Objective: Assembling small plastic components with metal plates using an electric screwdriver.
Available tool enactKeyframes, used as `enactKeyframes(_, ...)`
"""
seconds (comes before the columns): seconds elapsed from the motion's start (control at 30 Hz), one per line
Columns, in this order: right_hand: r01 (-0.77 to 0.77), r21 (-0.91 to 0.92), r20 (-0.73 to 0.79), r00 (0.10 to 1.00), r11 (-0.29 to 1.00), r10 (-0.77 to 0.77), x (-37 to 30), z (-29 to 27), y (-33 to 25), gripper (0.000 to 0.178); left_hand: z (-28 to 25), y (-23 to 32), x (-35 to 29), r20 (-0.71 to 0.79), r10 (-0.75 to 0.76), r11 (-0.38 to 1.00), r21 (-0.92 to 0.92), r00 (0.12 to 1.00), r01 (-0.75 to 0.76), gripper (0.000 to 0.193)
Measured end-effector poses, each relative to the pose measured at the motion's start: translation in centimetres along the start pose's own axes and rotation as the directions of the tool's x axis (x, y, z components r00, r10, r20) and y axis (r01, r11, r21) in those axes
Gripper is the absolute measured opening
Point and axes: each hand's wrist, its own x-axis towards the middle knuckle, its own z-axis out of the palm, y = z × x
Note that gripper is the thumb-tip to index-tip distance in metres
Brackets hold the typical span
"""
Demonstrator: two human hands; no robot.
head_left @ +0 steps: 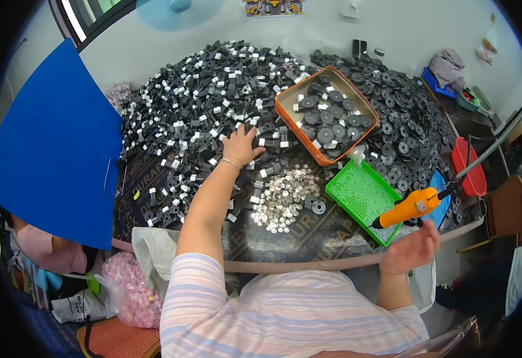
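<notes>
My left hand (pixel 240 146) reaches onto the near edge of a big heap of black parts with white blocks (pixel 207 101). Its fingers are spread and touch the parts; no part is visibly gripped. Low at the right, my right hand (pixel 411 249) is raised with fingers apart and nothing seen in it. Just above it is an orange electric screwdriver (pixel 409 207), its dark tip angled down to the left over a green tray (pixel 340 192). Tiny pale pieces, too small to name, cover the tray. Between my hands lie a pile of small round silvery pieces (pixel 284 200) and two dark discs (pixel 316 206).
An orange-rimmed tin (pixel 282 113) holds wheel-like parts, with a heap of dark discs (pixel 401 113) to its right. A blue panel (pixel 52 149) stands at left, a person in pink (pixel 49 247) behind it. A red basket (pixel 468 167) and metal arm (pixel 499 143) are at right.
</notes>
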Motion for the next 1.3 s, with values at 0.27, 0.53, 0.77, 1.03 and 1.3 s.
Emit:
enactKeyframes(0.27,-0.147,-0.002,0.29,0.947,0.989,0.141,-1.8,0.7,-2.2,0.042,-1.1,0.8,1.7,0.077,-0.012,0.997,-0.075,0.997,0.018,0.053)
enactKeyframes(0.53,-0.338,0.154,0.598,0.78,0.928,0.185,-5.0,3.5,-3.9,0.022,0.4,0.5,3.1,-0.016,0.094,0.996,-0.001,0.995,-0.094,0.02)
enactKeyframes(0.77,-0.43,0.087,0.721,0.649,0.899,0.241,-9.0,3.5,-4.0,0.016,0.9,-0.4,2.4,-0.094,0.13,0.991,0.018,0.987,-0.129,0.027)
enactKeyframes(1.03,-0.467,0.087,0.724,0.637,0.88,0.266,-9.5,3.8,-3.4,0.016,-2.8,-0.3,1.3,0.271,-0.2,0.98,0.041,0.941,0.197,0.077)
enactKeyframes(1.3,-0.49,0.061,0.741,0.605,0.87,0.289,-9.4,3.8,-3.3,0.015,0.0,-2.1,2.2,0.117,-0.072,0.994,-0.069,0.991,0.08,0.058)
